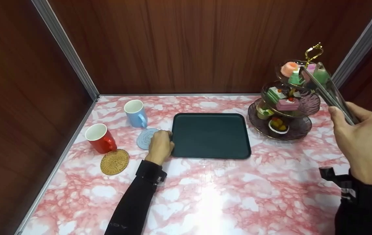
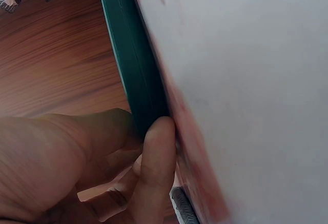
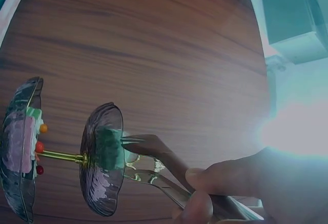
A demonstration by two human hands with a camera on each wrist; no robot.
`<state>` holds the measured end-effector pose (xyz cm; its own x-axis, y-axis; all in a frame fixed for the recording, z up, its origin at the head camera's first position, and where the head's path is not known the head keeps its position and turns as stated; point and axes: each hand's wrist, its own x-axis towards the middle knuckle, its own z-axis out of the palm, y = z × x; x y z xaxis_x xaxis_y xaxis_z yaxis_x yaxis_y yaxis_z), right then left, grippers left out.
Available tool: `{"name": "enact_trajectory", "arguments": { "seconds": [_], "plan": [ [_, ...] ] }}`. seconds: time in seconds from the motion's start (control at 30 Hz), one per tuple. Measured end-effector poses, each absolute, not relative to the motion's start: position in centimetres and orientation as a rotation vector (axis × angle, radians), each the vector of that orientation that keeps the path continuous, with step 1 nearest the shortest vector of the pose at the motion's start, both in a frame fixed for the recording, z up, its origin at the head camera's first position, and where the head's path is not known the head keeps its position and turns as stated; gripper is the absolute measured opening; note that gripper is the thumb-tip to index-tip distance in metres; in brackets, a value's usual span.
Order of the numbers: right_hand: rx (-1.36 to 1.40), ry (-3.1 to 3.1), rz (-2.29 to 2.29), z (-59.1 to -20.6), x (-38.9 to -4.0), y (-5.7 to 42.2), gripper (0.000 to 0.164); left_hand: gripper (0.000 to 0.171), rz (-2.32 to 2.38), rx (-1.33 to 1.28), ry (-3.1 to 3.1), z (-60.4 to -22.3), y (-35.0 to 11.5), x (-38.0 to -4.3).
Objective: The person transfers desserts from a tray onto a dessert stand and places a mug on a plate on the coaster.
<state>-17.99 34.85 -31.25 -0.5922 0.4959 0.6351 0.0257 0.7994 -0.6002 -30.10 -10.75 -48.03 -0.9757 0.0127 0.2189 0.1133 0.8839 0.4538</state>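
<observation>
My left hand (image 1: 161, 145) pinches the left edge of a dark green tray (image 1: 210, 135); in the left wrist view the thumb and a finger (image 2: 160, 147) meet at the tray's rim. My right hand (image 1: 364, 140) grips metal tongs (image 1: 325, 94), raised over the top plate of a three-tier glass stand (image 1: 300, 130). The tips of the tongs stand apart, right at a green cake (image 3: 110, 149) on that plate in the right wrist view. Beside it on the top plate sits an orange ring-shaped sweet (image 1: 290, 69).
Layered green cake (image 1: 274, 95) and pink cake (image 1: 287, 104) lie on the middle plate, a fruit tart (image 1: 278, 126) on the bottom one. At left stand a blue mug (image 1: 136, 114), a red mug (image 1: 99, 138), a blue coaster (image 1: 143, 138) and a woven coaster (image 1: 115, 162). Wooden panels enclose the table.
</observation>
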Motion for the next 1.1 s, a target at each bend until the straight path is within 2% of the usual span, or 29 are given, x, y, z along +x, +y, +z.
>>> {"name": "enact_trajectory", "arguments": {
  "seconds": [0.7,1.1],
  "plan": [
    [-0.336,-2.063,0.654,-32.2,-19.0,33.9,0.028,0.028,-0.682,-0.072,-2.844,-48.1,-10.7,-30.1],
    [-0.187,-2.027,0.672,-33.3,-20.2,32.5,0.027,0.028,-0.703,-0.087,-2.837,-48.0,-10.7,-30.0]
  ]
}}
